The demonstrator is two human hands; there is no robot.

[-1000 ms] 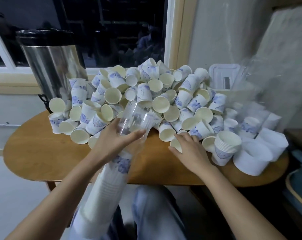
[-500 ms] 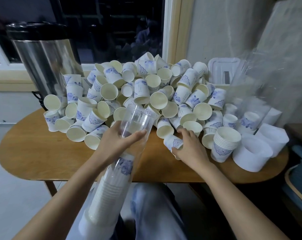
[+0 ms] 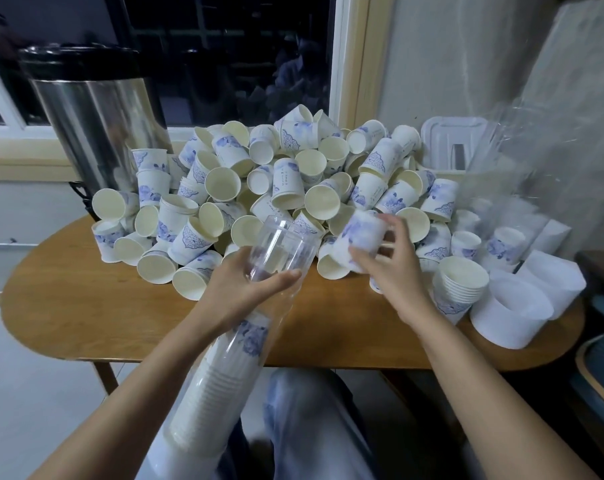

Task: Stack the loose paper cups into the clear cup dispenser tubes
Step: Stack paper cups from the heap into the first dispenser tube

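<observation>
While the left hand curls loosely around the clear dispenser tube near its open mouth, the right hand at centre frame closes its fingers on one blue-printed paper cup, lifted just right of that mouth. Long axis slanting from the lower left of the frame up toward the centre, the tube holds a nested stack of cups in its lower part. Loose cups heap on the wooden desk behind; a short nested stack stands at right.
</observation>
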